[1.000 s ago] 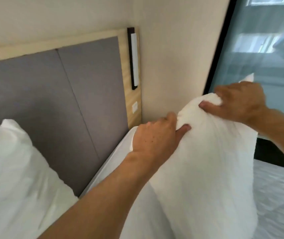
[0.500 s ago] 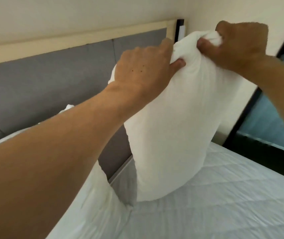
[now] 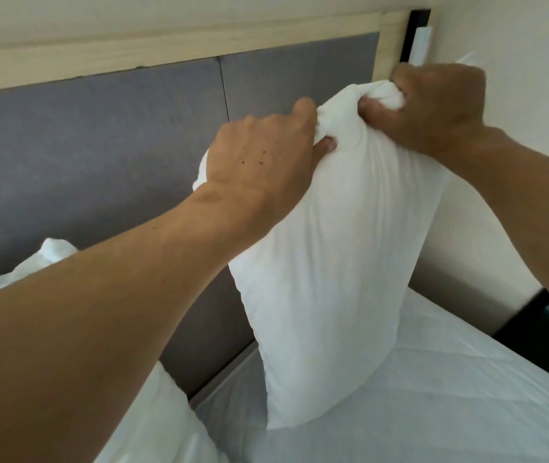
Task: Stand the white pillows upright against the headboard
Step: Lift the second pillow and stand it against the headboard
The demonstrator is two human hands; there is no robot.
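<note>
A white pillow (image 3: 333,279) stands on end on the mattress, close to the grey padded headboard (image 3: 99,145) near its right end. My left hand (image 3: 259,162) is shut on the pillow's top left edge. My right hand (image 3: 433,105) is shut on its bunched top right corner. The pillow's lower end rests on the bed. A second white pillow (image 3: 173,422) lies at the lower left against the headboard, mostly hidden behind my left forearm.
The white quilted mattress (image 3: 450,396) spreads to the right and front. A pale wood frame (image 3: 166,48) tops the headboard, with a black-and-white wall fitting (image 3: 420,38) at its right end. A cream wall and a dark window frame (image 3: 533,315) stand to the right.
Both hands have carried the pillow from the window side over to the headboard and brought its lower end down onto the mattress. My grip on its top stays the same.
</note>
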